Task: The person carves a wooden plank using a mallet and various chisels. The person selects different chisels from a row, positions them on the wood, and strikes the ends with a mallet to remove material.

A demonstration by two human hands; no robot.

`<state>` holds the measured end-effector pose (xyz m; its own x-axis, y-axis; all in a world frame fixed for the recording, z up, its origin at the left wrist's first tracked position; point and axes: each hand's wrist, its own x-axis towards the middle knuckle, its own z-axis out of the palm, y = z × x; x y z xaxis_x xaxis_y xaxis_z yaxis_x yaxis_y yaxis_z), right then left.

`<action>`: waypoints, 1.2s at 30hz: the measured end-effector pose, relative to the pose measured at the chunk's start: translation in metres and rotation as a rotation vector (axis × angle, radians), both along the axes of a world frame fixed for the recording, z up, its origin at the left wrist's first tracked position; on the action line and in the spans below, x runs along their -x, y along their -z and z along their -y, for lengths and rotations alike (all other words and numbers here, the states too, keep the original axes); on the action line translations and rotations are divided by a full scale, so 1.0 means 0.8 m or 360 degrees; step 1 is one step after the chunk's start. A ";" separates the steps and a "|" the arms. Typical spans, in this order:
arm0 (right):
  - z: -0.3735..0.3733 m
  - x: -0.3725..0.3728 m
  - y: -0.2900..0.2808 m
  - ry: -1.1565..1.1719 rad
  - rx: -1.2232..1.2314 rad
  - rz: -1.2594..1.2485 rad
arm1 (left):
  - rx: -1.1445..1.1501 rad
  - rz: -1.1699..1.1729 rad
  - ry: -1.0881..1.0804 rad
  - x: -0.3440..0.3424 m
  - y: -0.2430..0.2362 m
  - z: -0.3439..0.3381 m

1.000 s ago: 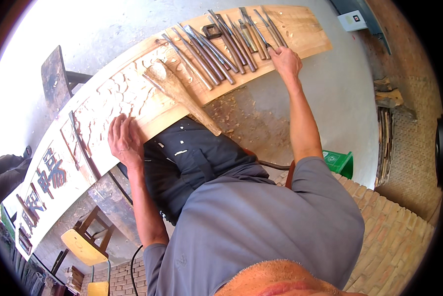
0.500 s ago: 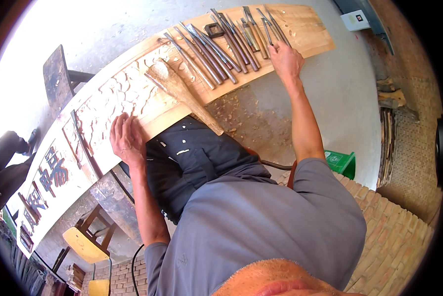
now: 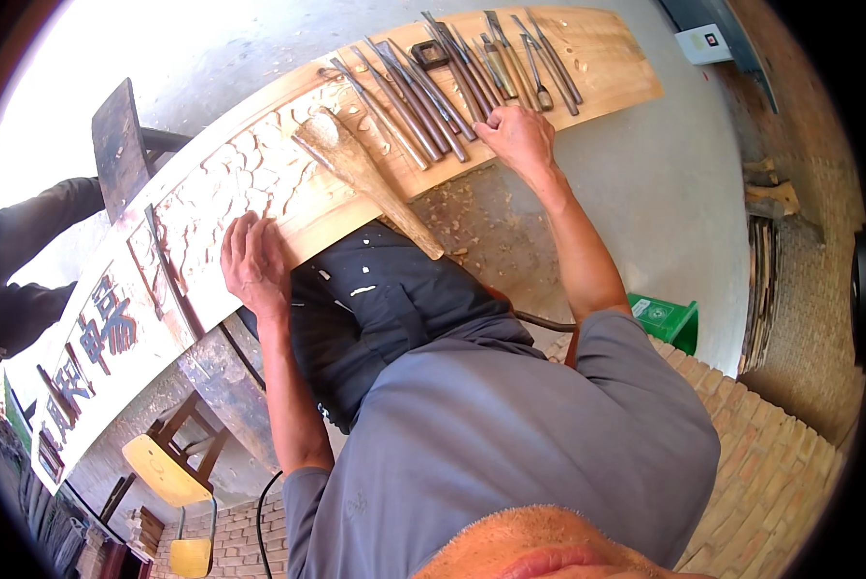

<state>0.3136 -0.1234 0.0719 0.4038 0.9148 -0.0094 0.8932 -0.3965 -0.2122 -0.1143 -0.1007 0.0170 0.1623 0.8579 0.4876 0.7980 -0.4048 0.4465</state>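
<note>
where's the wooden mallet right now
In the head view the mallet lies on the carved plank, between the left hand and the row of chisels that the right hand reaches.

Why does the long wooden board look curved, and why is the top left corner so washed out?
In the head view the fisheye lens bends straight edges toward the rim, so the carved board bows; hard sunlight glares off the pale floor at upper left, bleaching detail. The chisels by the right hand stay sharp; the left hand casts a short shadow.
</note>
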 end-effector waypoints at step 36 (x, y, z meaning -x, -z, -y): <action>0.065 0.008 -0.095 0.0153 -0.1273 -0.0471 | 0.0021 0.0054 -0.0046 0.005 0.006 -0.002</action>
<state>0.3075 -0.1754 0.1478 0.5627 0.6531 0.5068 0.7271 -0.0994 -0.6793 -0.1181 -0.0993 0.0121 0.1211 0.8682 0.4813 0.7935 -0.3760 0.4786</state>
